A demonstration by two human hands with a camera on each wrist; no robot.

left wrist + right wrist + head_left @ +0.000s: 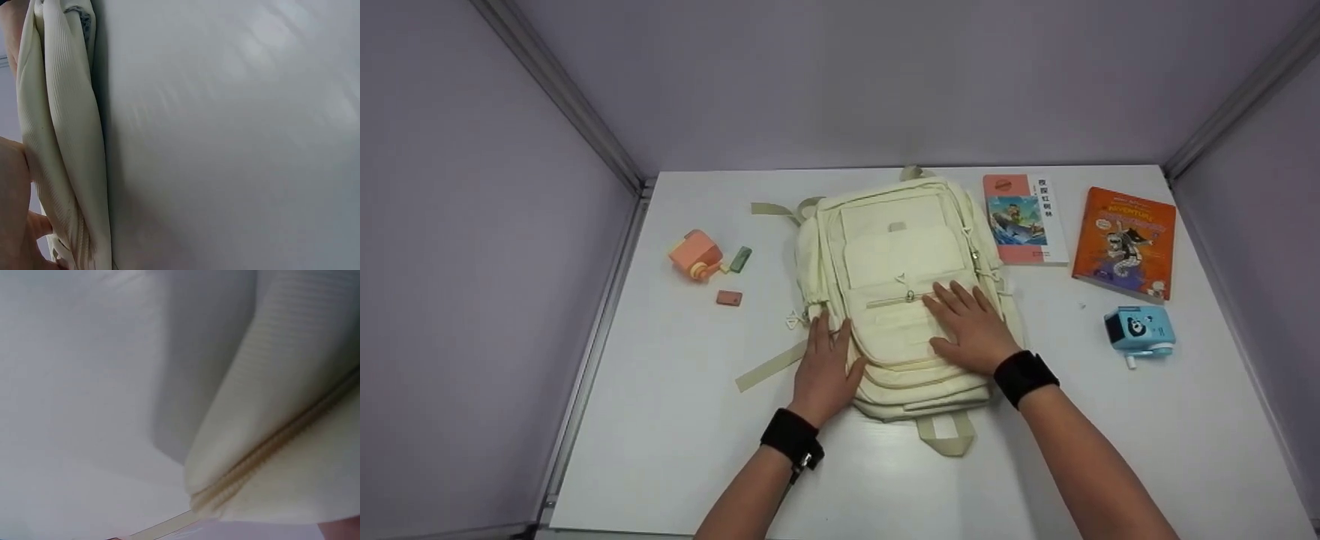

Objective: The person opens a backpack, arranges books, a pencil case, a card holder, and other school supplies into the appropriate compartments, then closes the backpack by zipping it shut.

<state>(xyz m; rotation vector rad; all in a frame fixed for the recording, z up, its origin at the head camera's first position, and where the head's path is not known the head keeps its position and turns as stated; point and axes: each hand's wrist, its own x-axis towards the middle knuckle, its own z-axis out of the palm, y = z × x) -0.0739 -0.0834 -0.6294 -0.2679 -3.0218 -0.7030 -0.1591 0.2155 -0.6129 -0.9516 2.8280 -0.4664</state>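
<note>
A cream backpack (904, 251) lies front side up on the white table, its top handle pointing down toward the person. On its lower-left edge rests the left hand (829, 375), fingers extended along the side. The right hand (975, 330) lies flat with fingers spread on the front, just below a short zipper. From the left wrist, the bag's folded fabric (73, 124) runs beside part of the left hand (14, 191). The right wrist view gives the bag's side with a tan zipper (281, 444); only a sliver of skin appears in that corner.
Left of the bag are an orange pencil sharpener (696, 253), a green eraser (741, 259) and a red eraser (728, 298). To the right lie a white-and-pink book (1024, 221), an orange book (1125, 244) and a blue panda sharpener (1140, 330). Walls enclose the table's back and sides.
</note>
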